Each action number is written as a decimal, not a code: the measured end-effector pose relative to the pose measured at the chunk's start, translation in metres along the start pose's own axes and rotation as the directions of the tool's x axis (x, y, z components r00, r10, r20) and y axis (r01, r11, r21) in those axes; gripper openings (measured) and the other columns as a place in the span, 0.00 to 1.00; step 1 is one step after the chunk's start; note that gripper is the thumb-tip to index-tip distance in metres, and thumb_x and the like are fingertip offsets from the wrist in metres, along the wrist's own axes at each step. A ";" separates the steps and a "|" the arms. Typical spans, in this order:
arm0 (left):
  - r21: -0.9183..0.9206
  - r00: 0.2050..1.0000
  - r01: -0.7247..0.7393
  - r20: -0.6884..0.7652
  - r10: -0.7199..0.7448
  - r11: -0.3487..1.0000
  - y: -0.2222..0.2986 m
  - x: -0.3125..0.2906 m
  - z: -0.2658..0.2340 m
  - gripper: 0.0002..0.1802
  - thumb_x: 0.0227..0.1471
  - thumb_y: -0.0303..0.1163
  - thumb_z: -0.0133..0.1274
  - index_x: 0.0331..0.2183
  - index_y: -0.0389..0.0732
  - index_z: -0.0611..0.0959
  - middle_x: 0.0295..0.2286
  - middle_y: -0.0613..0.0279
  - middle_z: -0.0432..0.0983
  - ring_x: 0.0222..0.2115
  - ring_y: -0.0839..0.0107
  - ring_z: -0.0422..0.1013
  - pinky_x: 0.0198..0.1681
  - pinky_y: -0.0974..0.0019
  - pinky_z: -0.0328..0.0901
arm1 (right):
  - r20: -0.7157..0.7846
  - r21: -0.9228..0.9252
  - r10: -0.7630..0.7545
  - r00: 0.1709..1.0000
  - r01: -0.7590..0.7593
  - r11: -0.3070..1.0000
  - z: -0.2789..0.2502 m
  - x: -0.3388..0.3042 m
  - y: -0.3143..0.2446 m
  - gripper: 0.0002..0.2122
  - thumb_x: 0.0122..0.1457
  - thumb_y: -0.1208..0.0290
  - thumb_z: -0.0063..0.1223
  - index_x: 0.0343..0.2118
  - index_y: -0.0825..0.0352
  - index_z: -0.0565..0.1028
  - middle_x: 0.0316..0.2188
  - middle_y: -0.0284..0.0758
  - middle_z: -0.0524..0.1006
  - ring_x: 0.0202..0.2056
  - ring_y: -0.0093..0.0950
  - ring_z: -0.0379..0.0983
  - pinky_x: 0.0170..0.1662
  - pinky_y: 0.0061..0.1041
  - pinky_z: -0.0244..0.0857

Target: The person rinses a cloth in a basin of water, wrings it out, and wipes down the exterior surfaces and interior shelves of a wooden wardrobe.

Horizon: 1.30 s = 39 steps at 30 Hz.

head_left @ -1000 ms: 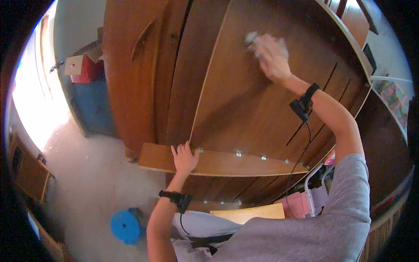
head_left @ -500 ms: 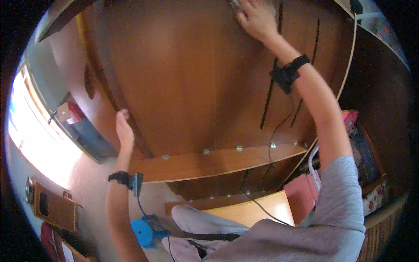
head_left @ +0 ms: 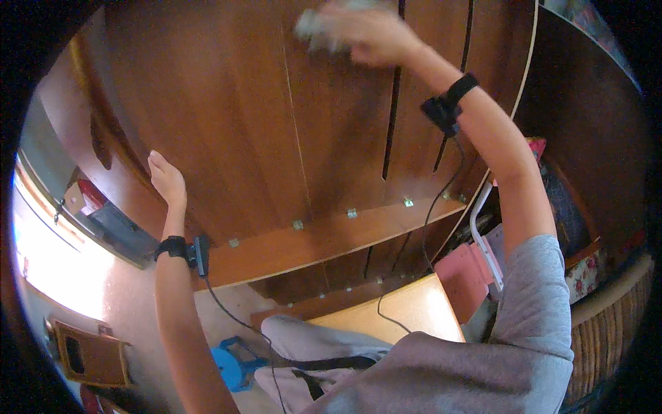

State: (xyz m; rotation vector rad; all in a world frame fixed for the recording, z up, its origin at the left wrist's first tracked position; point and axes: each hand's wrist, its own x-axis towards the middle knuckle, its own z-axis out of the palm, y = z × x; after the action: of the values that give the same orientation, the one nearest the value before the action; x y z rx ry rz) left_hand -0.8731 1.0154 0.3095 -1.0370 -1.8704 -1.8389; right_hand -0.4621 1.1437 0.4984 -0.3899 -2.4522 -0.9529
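My right hand is closed around a pale grey-green cloth, which lies against a large brown wooden panel near the top of the view. Motion smears both the hand and the cloth. Lower on the left, my left hand is held up beside the panel's left edge, its fingers stretched and nothing seen in them. Whether it touches the wood I cannot tell. Each wrist wears a black strap with a small device and a cable.
Along the panel's bottom runs a wooden ledge with several small metal brackets. Below are a pale yellow wooden surface and a blue plastic object. A pink item and a white metal tube stand at right.
My right hand has swept the cloth leftward and slightly down across the panel. The view has shifted, and my left hand appears further left and slightly higher in it.
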 end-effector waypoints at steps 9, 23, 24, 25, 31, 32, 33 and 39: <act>-0.059 0.995 0.094 -0.020 -0.095 0.994 0.005 -0.003 0.002 0.32 0.58 0.50 0.32 0.46 0.29 0.73 0.46 0.42 0.69 0.49 0.51 0.64 0.52 0.60 0.56 | -0.409 -0.075 0.149 0.901 -0.196 0.978 0.057 -0.022 -0.050 0.24 0.44 0.71 0.50 0.49 0.64 0.66 0.56 0.41 0.60 0.58 0.43 0.52 0.60 0.40 0.45; -0.013 0.995 0.094 -0.013 -0.095 0.995 0.015 -0.008 -0.005 0.31 0.58 0.52 0.32 0.43 0.34 0.76 0.40 0.43 0.72 0.43 0.48 0.67 0.47 0.56 0.60 | -0.092 0.043 -0.058 0.994 0.062 0.997 -0.009 0.050 -0.005 0.19 0.52 0.73 0.42 0.49 0.60 0.67 0.48 0.39 0.68 0.47 0.40 0.65 0.51 0.35 0.60; -0.007 0.994 0.106 -0.013 -0.106 0.994 0.016 -0.008 -0.005 0.32 0.58 0.52 0.32 0.44 0.33 0.75 0.41 0.44 0.72 0.44 0.49 0.67 0.48 0.57 0.60 | -0.207 -0.050 0.044 0.977 -0.056 0.997 -0.023 0.082 0.008 0.21 0.54 0.71 0.41 0.53 0.62 0.62 0.53 0.42 0.62 0.53 0.42 0.57 0.56 0.38 0.50; -0.034 0.991 0.134 -0.006 -0.134 0.990 0.016 -0.009 -0.005 0.32 0.58 0.52 0.32 0.44 0.33 0.75 0.41 0.43 0.72 0.44 0.48 0.67 0.48 0.57 0.60 | -0.378 -0.116 0.077 0.922 -0.129 0.985 -0.032 0.104 0.012 0.25 0.55 0.70 0.40 0.57 0.64 0.57 0.58 0.45 0.56 0.59 0.45 0.48 0.61 0.42 0.41; -0.049 0.989 0.150 0.003 -0.150 0.987 0.020 -0.011 -0.006 0.31 0.58 0.51 0.32 0.42 0.33 0.76 0.38 0.42 0.73 0.43 0.47 0.68 0.46 0.55 0.61 | -0.496 -0.059 0.028 0.868 -0.066 0.996 0.041 0.146 -0.088 0.22 0.49 0.75 0.43 0.50 0.65 0.65 0.51 0.42 0.65 0.50 0.42 0.62 0.54 0.40 0.55; -0.043 0.986 0.165 0.028 -0.164 0.985 0.019 -0.010 -0.007 0.31 0.58 0.51 0.32 0.42 0.33 0.76 0.38 0.42 0.73 0.42 0.46 0.68 0.46 0.55 0.61 | -0.499 -0.098 -0.120 0.859 0.082 0.992 0.063 0.130 -0.124 0.19 0.51 0.72 0.42 0.48 0.64 0.67 0.50 0.40 0.68 0.51 0.38 0.63 0.56 0.42 0.52; -0.035 0.986 0.161 0.046 -0.159 0.986 0.019 -0.011 -0.006 0.31 0.58 0.51 0.32 0.41 0.33 0.77 0.38 0.41 0.73 0.42 0.46 0.68 0.45 0.55 0.61 | -0.404 0.115 -0.201 0.892 0.267 0.957 0.082 0.116 -0.159 0.21 0.52 0.72 0.43 0.52 0.62 0.65 0.52 0.40 0.65 0.55 0.36 0.59 0.59 0.40 0.48; 0.029 0.997 0.083 -0.001 -0.083 0.996 0.015 -0.009 -0.007 0.30 0.58 0.51 0.31 0.37 0.35 0.78 0.29 0.40 0.74 0.33 0.43 0.70 0.38 0.49 0.63 | 0.032 0.230 -0.756 0.654 0.731 0.642 0.131 0.050 -0.229 0.17 0.57 0.69 0.39 0.51 0.55 0.65 0.55 0.29 0.63 0.56 0.28 0.59 0.57 0.25 0.57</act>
State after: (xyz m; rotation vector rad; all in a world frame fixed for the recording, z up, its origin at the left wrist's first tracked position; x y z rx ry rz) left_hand -0.8585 1.0050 0.3154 -0.9635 -1.9620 -1.8507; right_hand -0.6435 1.0743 0.3132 0.7436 -2.8267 -0.9714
